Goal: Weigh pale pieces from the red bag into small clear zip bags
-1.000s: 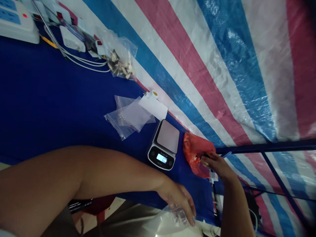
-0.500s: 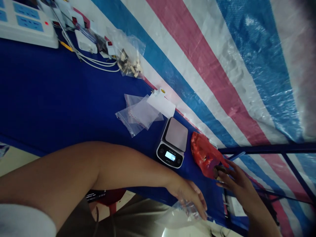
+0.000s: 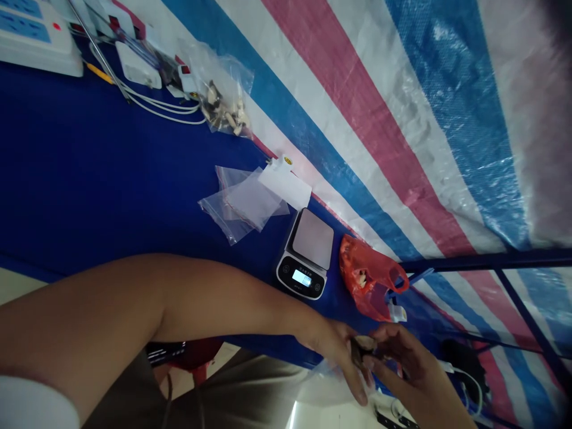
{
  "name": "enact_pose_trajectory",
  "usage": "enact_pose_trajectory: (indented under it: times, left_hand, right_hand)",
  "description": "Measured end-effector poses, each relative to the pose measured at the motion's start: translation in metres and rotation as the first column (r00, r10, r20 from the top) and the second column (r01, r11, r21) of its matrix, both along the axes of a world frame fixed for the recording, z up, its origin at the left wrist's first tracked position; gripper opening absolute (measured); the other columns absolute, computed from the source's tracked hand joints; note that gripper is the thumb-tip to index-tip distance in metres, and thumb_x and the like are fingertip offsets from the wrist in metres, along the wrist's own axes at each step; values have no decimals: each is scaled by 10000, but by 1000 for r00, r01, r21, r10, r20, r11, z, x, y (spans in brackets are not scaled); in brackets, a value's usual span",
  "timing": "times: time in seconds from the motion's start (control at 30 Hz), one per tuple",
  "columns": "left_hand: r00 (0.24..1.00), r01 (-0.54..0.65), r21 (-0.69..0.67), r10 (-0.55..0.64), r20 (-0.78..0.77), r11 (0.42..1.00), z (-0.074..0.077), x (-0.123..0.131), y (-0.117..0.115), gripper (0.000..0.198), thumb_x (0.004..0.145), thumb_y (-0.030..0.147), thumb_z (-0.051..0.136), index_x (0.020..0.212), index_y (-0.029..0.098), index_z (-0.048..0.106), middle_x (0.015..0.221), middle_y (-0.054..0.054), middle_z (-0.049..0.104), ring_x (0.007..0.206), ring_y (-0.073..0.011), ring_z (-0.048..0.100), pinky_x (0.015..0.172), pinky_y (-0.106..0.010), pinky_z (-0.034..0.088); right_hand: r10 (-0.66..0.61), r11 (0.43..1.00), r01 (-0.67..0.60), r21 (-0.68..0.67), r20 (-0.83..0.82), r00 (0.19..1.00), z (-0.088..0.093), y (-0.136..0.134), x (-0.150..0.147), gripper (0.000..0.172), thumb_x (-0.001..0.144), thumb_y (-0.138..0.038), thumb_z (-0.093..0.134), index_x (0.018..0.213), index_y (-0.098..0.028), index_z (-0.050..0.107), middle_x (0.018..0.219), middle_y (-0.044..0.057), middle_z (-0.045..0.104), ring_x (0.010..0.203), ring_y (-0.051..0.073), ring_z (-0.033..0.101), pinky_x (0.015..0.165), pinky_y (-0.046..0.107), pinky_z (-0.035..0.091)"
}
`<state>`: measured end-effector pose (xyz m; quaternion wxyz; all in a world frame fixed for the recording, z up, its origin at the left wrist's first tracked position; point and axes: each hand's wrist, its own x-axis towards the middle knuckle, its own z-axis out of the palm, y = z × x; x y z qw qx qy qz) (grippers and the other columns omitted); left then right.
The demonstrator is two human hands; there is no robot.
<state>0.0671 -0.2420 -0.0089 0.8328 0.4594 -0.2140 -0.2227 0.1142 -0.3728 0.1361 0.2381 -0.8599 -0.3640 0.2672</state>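
Where two hands (image 3: 409, 369) meet, they pinch one brown chunk (image 3: 363, 344).

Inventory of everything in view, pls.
Plastic power strip: 1, white-blue, top left
Thin white cables: several, white, beside strip
Clear zip bag of pale chunks: 1, clear, top centre
Flat clear zip bags: several, clear, centre
Digital kitchen scale: 1, silver-black, centre
Thin plastic carrier bag: 1, red, right of scale
Blue cloth table cover: 1, blue, left
Woven striped tarp: 1, blue-pink-white, upper right
Crumpled clear plastic bag: 1, clear, under left hand
Brown-and-cream chunk: 1, brown-cream, between hands
Left hand: 1, lower centre
Right hand: 1, lower right
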Motion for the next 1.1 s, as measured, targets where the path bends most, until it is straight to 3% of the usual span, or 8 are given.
enact_pose_trajectory:
  times: [0.27, 0.4, 0.53, 0.63, 0.77, 0.87, 1.0, 1.1]
  left_hand:
    - [982, 48, 47, -39, -185, 998, 16, -4, 11, 940, 185, -74, 830, 1020, 241, 535, 939, 69, 648, 794, -123, 654, 711, -245, 559]
    - [985, -3, 30, 8, -173, 1000, 16, -7, 9, 951, 207, -53, 848, 1039, 246, 499, 930, 71, 621, 755, -116, 636, 667, -239, 538]
    - [990, 57, -12, -58, -127, 998, 6, -5, 2, 974, 275, -20, 873, 1112, 242, 448, 954, 44, 662, 771, -144, 673, 696, -296, 559]
    - [990, 65, -29, -68, -125, 997, -1, -1, -2, 975, 288, 2, 889, 1135, 228, 464, 917, 33, 684, 807, -170, 688, 746, -346, 574]
    - [989, 64, -34, -68, -133, 997, -3, 3, -1, 940, 277, 15, 901, 1102, 231, 507, 867, 37, 704, 788, -172, 693, 726, -329, 572]
    - [985, 99, -41, -104, -139, 994, -3, 6, 1, 934, 255, 8, 904, 1076, 235, 523, 873, 47, 714, 765, -163, 700, 705, -310, 570]
    - [979, 117, -94, -131, -158, 989, -15, 16, -8, 888, 266, 81, 944, 1047, 235, 550, 869, 29, 726, 758, -181, 713, 674, -329, 577]
    - [984, 73, -174, -99, -145, 982, -30, 25, -19, 766, 380, 327, 976, 1032, 232, 584, 867, -5, 729, 746, -216, 720, 625, -376, 586]
  right_hand:
    - [199, 956, -152, -252, 176, 964, 10, -9, 9, 160, 833, -355, 691, 928, -236, 643, 829, 9, 690, 723, 162, 626, 677, 246, 508]
    - [288, 915, -225, -334, 152, 945, 12, -1, -4, 190, 835, -367, 675, 976, -240, 692, 910, 28, 734, 755, 175, 659, 700, 259, 520]
    - [224, 946, -179, -269, 145, 964, 20, 1, -8, 268, 912, -466, 608, 1031, -250, 712, 980, 45, 744, 855, 200, 685, 779, 269, 529]
    - [169, 955, -100, -279, 237, 957, 20, -1, 18, 362, 926, -534, 558, 1053, -235, 718, 986, 69, 754, 861, 226, 701, 747, 271, 535]
    - [127, 969, 7, -249, 519, 845, -6, 14, 82, 443, 895, -500, 448, 1013, -192, 744, 1008, 122, 770, 909, 284, 722, 816, 349, 541]
    - [129, 958, 57, -281, 602, 788, -36, 41, 120, 473, 901, -430, 383, 1090, -165, 726, 1093, 154, 757, 1019, 293, 716, 869, 368, 528]
    - [166, 922, 116, -368, 651, 741, -70, 74, 137, 445, 935, -455, 406, 845, -162, 730, 856, 201, 748, 916, 325, 720, 817, 385, 514]
    - [178, 930, 96, -356, 662, 728, -87, 85, 136, 374, 933, -358, 436, 814, -144, 719, 766, 198, 727, 853, 317, 717, 831, 397, 497]
